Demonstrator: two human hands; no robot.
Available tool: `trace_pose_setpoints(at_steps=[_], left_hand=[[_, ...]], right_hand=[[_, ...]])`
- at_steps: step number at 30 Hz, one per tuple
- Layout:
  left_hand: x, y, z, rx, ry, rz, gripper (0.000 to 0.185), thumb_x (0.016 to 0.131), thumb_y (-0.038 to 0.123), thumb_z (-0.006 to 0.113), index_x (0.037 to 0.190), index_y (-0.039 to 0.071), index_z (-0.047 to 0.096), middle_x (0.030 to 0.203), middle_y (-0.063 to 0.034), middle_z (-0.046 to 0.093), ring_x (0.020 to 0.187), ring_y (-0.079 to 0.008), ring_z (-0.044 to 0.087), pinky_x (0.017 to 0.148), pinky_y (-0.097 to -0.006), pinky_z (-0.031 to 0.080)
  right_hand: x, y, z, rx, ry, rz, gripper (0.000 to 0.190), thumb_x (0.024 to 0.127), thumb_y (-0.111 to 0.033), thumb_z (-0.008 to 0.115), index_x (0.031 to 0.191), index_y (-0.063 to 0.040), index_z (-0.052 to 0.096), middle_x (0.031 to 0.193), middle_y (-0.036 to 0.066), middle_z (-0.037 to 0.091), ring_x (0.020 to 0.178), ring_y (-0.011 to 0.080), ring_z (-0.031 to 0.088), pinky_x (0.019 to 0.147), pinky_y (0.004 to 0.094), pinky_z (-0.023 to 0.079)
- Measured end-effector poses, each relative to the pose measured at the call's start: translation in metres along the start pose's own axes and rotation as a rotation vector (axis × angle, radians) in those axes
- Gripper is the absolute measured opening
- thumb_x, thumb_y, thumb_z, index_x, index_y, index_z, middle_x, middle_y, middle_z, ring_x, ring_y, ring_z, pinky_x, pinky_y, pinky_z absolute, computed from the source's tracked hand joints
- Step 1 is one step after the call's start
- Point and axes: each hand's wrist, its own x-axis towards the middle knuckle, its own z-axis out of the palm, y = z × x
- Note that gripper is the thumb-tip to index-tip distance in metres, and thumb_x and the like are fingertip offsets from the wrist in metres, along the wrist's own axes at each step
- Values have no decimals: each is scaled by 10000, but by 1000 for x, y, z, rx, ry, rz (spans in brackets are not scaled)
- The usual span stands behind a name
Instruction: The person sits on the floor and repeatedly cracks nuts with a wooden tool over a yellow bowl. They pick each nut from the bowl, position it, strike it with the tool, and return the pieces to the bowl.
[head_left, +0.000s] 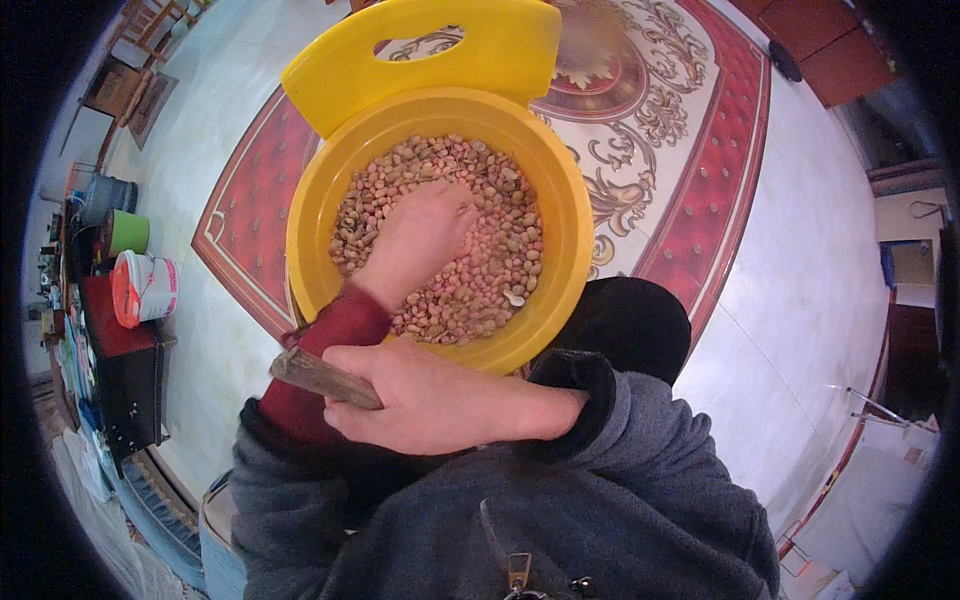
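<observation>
A yellow plastic basin (311, 199) in front of me holds many peanuts (480, 300), some looking shelled and pinkish, others brown and seemingly in their shells. My left hand (424, 232) reaches into the basin, back upward, its fingers down among the peanuts and mostly hidden. A pale piece of shell (514, 298) lies near the right side of the heap. Below the near rim, my right hand (435, 401) is closed around a short wooden stick (322, 376). The stick points left, across my left forearm's red cuff.
The basin rests on a yellow plastic chair (420, 67) with an oval hole in its backrest. A red and cream patterned carpet (705, 187) lies beneath. At left stand a white bucket with a red lid (150, 289) and a green container (126, 232). My dark-clad knee (637, 319) is beside the basin.
</observation>
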Motion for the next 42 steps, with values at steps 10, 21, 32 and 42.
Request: trace_pose_setpoints(at_steps=[10, 21, 32, 42], left_hand=[[27, 1, 46, 281, -179, 140, 185, 816, 38, 578, 992, -3, 614, 1020, -169, 643, 1041, -348, 588, 914, -423, 474], [3, -8, 39, 311, 11, 244, 171, 787, 34, 575, 950, 21, 624, 966, -143, 635, 1006, -322, 592, 882, -429, 480], [-3, 1, 8, 377, -430, -118, 202, 769, 92, 623, 954, 35, 684, 932, -133, 672, 989, -306, 633, 846, -420, 504], [20, 6, 52, 419, -146, 153, 218, 774, 72, 602, 987, 50, 641, 1035, -113, 616, 1078, -291, 563, 919, -424, 436]], right_hand=[[-2, 9, -5, 8, 168, -133, 241, 901, -199, 629, 913, 13, 515, 709, 193, 567, 649, 335, 572, 630, 421, 451], [5, 9, 5, -23, 80, 7, 239, 901, -204, 613, 927, 20, 536, 710, 196, 584, 683, 334, 614, 650, 411, 463], [1, 12, 0, -9, 149, -29, 245, 844, -155, 612, 949, 61, 565, 810, 292, 630, 825, 463, 639, 711, 496, 488], [4, 14, -1, -40, 182, -28, 245, 866, -184, 620, 909, 42, 536, 766, 277, 613, 791, 454, 630, 694, 489, 480]])
